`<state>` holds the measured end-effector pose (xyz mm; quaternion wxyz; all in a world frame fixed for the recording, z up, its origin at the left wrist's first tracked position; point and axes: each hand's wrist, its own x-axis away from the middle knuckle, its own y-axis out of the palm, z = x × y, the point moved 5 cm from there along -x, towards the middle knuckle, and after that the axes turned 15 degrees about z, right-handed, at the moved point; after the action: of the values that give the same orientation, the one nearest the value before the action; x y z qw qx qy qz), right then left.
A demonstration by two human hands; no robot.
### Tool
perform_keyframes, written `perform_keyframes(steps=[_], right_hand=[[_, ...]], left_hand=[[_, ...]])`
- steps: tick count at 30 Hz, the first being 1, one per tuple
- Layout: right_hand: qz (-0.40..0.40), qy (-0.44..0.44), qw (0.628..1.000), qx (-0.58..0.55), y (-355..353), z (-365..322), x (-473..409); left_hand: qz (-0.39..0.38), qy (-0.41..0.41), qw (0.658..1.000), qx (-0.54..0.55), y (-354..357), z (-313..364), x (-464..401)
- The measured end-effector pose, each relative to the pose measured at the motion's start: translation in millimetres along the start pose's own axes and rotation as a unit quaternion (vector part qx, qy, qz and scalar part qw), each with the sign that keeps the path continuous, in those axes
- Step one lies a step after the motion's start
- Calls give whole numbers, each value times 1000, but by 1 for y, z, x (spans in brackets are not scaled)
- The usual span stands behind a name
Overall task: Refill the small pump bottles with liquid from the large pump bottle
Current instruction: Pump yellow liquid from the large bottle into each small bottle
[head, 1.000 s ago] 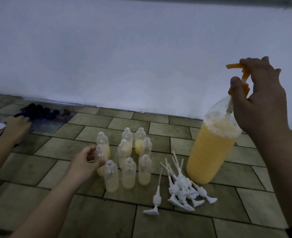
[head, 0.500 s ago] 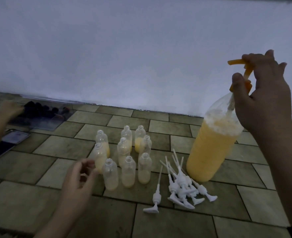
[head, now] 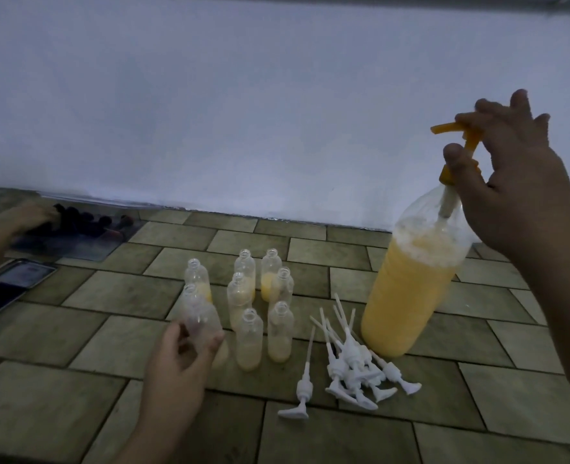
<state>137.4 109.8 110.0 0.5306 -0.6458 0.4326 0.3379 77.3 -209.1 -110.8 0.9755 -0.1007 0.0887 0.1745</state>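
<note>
Gripping the orange pump (head: 458, 142) atop the big bottle (head: 411, 289), the right hand (head: 518, 182) curls fingers over its head and hides part of the stem. The left hand (head: 176, 356) holds one small bottle (head: 201, 321), motion-blurred, so its fill level is unclear. Other small bottles (head: 263, 316) stand uncapped on the tiled floor (head: 76, 396), partly filled. White pumps (head: 350, 366) lie heaped just beside the big bottle. At far left, another person's hand (head: 29, 216) reaches dark items, too dim to identify.
</note>
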Motion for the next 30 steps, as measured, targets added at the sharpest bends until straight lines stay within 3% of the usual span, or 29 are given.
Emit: perform_keyframes(steps=[5,8,12,15,23,30], right_hand=[[-1,-9,1000,13,3,5,1],[4,-14,1000,10,8,9,3],[10,-12,1000,-5,8,8,4],[8,-5,1000,-7,6,8,4],[13,-2,1000,-10,9,10,5],[23,-11,999,-21,13,7,5]], left_hand=[[12,179,980,85,15,112,-15],[-49,273,958,69,56,173,-20],[-163,308,937,-22,120,210,-21],[-201,324,922,-58,147,221,-17],[-184,321,929,-14,154,232,-19],[-191,382,904,-33,155,243,-19]])
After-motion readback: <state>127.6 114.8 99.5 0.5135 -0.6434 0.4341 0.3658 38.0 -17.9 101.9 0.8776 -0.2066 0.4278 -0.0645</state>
